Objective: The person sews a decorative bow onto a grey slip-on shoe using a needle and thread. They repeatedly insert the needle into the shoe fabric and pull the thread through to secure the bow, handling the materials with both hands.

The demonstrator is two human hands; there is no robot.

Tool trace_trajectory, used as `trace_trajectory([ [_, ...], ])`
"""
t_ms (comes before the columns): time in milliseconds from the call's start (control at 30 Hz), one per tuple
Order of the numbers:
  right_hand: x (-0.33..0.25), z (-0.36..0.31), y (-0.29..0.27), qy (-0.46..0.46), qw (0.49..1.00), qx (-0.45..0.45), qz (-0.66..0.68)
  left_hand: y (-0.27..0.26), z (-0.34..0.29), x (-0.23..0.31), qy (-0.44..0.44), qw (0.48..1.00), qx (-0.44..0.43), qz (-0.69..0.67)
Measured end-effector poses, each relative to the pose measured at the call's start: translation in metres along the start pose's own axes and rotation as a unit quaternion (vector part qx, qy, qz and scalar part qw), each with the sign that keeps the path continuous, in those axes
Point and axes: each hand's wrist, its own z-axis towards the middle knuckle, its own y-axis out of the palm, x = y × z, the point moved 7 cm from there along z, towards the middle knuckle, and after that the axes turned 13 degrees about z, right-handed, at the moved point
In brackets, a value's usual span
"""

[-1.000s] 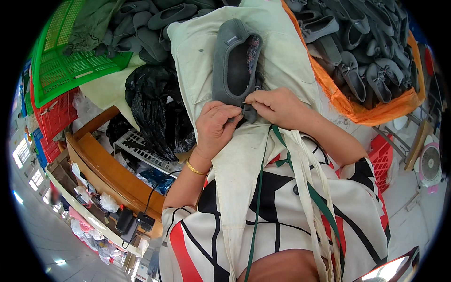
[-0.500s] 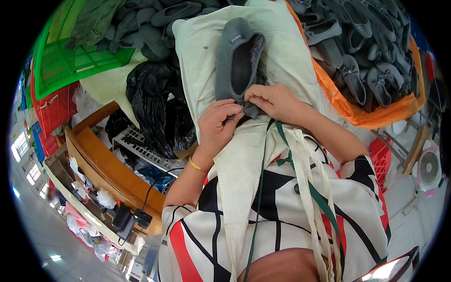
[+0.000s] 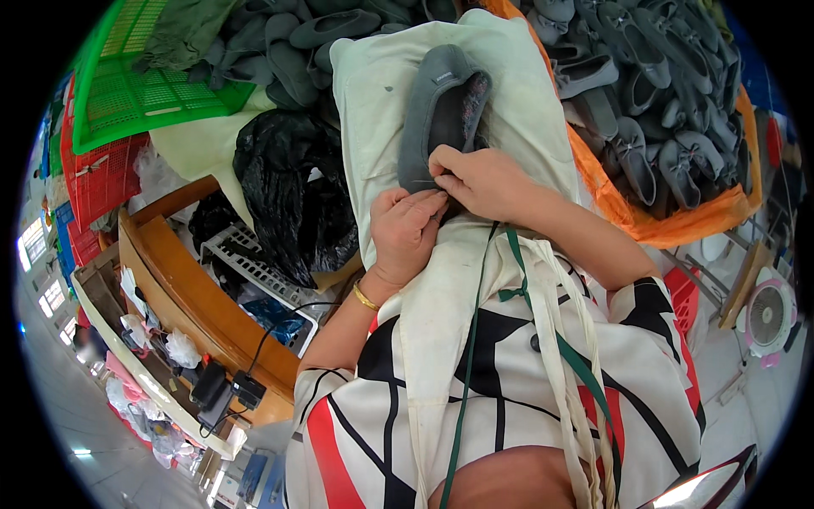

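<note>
Grey slipper (image 3: 415, 131): lying along middle of cream cushion (image 3: 369, 110), heel toward far edge, toe toward near end. Opening upward, with patterned lining on right inner wall.

Handling (judged): light, soft and bendable, matte fabric unlikely to slip, not fragile. Best hold: toe end or outer sidewall, away from the collar, which would fold under pressure.

Left hand (image 3: 405, 233): at cushion's near end, closed on slipper's toe with bent fingers. Right hand (image 3: 487, 182): over cushion's near half, pinching a thin sliver (image 3: 423, 181) at toe; needle or thread, cannot tell which.

Room: bare cloth on both sides of slipper and beyond heel, so freest toward cushion's far edge. Tightest at near end, between hands and torso.

Cushion's right edge: just beside orange sack (image 3: 687, 230) of grey shoes (image 3: 649, 93). Left of cushion: black plastic bag (image 3: 288, 195), close by. Farther left, toward far end: green crate (image 3: 153, 102).
</note>
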Motion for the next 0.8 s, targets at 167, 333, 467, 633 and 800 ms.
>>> trace_trajectory([
  [167, -0.035, 0.000, -0.017, -0.123, 0.986, 0.059, -0.091, -0.003, 0.000, 0.005, 0.034, 0.998, 0.021, 0.050],
  [333, -0.019, 0.012, 0.000, -0.105, 0.990, 0.004, -0.092, -0.004, 0.000, 0.010, 0.084, 0.992, 0.032, 0.083],
  [467, -0.006, 0.018, -0.006, -0.132, 0.986, 0.062, 0.084, -0.004, 0.002, 0.003, 0.077, 0.994, 0.037, 0.063],
  [633, 0.018, 0.018, -0.004, 0.078, 0.868, 0.052, 0.488, -0.003, 0.015, 0.001, 0.077, 0.996, -0.023, 0.031],
  [800, 0.010, 0.005, -0.015, 0.051, 0.799, 0.013, 0.599, 0.002, 0.026, -0.007, 0.052, 0.992, -0.116, -0.004],
])
